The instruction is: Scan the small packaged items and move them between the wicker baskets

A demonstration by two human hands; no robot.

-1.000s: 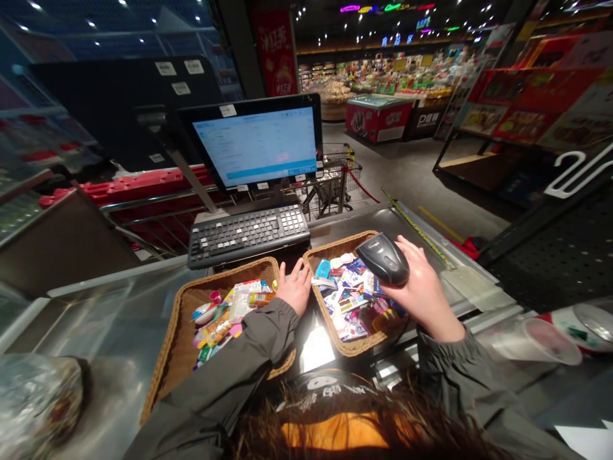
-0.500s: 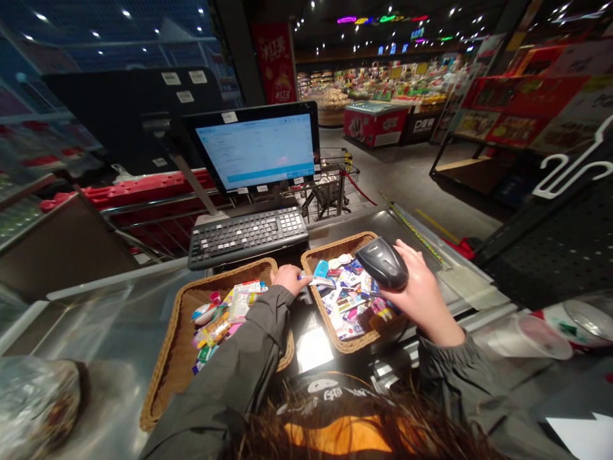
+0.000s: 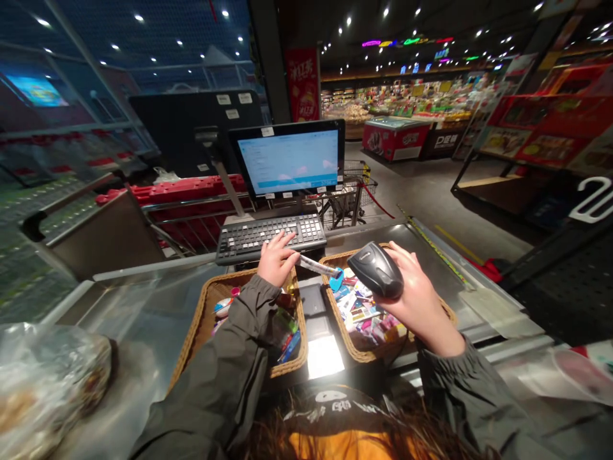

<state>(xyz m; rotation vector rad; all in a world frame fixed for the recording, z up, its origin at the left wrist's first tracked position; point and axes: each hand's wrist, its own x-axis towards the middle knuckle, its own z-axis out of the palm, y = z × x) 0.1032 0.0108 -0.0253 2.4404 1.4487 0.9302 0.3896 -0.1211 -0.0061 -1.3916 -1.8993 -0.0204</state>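
Note:
My right hand grips a black handheld barcode scanner above the right wicker basket, which is filled with small colourful packets. Stretched toward the near edge of the keyboard, my left hand has its fingers extended. A slim white strip sticks out from beside my left thumb, its far end over the right basket near a blue item. What the strip is, I cannot make out. Below my left forearm, the left wicker basket holds mixed small packages, partly covered by the sleeve.
Behind the keyboard stands a lit monitor, with a second dark screen to its left. A clear plastic bag lies at the counter's left. On the right are a blurred cup and a white hook.
My left hand has lifted from between the baskets to the keyboard's near edge, carrying the white strip. The scanner stays in my right hand over the right basket. The view has shifted left.

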